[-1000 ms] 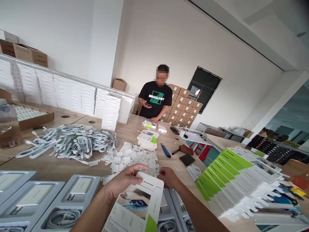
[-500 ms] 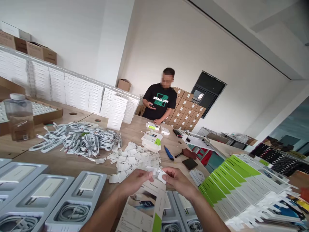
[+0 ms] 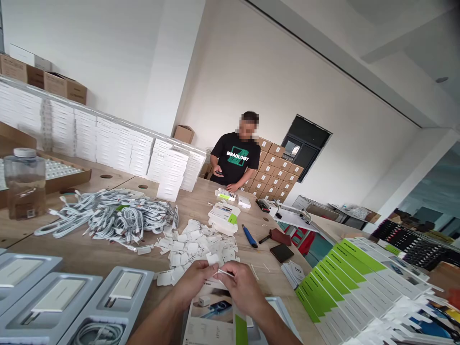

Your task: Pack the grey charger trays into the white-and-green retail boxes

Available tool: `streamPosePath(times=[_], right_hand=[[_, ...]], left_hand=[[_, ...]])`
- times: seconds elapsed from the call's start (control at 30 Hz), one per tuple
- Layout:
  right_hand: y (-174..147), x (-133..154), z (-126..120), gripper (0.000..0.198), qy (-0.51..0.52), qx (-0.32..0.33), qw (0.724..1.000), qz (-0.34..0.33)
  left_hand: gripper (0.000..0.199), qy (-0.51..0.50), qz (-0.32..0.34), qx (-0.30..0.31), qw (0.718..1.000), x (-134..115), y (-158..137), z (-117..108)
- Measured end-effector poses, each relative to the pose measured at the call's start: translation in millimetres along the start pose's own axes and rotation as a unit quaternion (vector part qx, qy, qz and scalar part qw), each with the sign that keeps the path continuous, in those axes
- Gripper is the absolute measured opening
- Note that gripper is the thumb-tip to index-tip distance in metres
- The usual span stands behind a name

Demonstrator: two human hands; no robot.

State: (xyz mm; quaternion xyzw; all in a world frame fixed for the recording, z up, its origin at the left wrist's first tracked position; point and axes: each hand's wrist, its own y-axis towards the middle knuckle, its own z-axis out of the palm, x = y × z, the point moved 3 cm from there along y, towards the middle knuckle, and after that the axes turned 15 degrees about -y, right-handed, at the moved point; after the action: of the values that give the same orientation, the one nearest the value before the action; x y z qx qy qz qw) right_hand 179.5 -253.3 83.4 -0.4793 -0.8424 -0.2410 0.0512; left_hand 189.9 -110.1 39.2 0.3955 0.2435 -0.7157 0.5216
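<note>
My left hand (image 3: pixel 196 282) pinches a small white paper piece (image 3: pixel 212 258) between thumb and fingers. Close beside it, my right hand (image 3: pixel 244 285) is closed on a thin white piece (image 3: pixel 225 273), seen nearly edge-on. Whether the two pieces are joined I cannot tell. Under both hands lies a white and green printed box (image 3: pixel 212 326), its upper end partly covered by them. A heap of small white paper pieces (image 3: pixel 196 244) spreads just beyond my fingers. Grey trays (image 3: pixel 142 282) at the left hold white chargers (image 3: pixel 125 286) and coiled cables (image 3: pixel 100 333).
A pile of white cables (image 3: pixel 122 215) and a clear bottle (image 3: pixel 25 184) stand at left. Stacked green-white boxes (image 3: pixel 345 287) rise at right. A blue cutter (image 3: pixel 249 236) and a dark wallet (image 3: pixel 282 253) lie between. Across the table stands a person (image 3: pixel 235 158) with a phone.
My right hand has turned and moved left, its white piece now edge-on. The hands sit slightly lower in view. The camera view has shifted a little.
</note>
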Motion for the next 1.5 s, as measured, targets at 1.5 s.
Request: streamPosePath(times=[1.5], right_hand=[[-5, 3, -28, 0.015, -0.019, -0.034, 0.999, -0.029]], left_hand=[[0.028, 0.196, 0.019, 0.01, 0.98, -13, -19, 17]])
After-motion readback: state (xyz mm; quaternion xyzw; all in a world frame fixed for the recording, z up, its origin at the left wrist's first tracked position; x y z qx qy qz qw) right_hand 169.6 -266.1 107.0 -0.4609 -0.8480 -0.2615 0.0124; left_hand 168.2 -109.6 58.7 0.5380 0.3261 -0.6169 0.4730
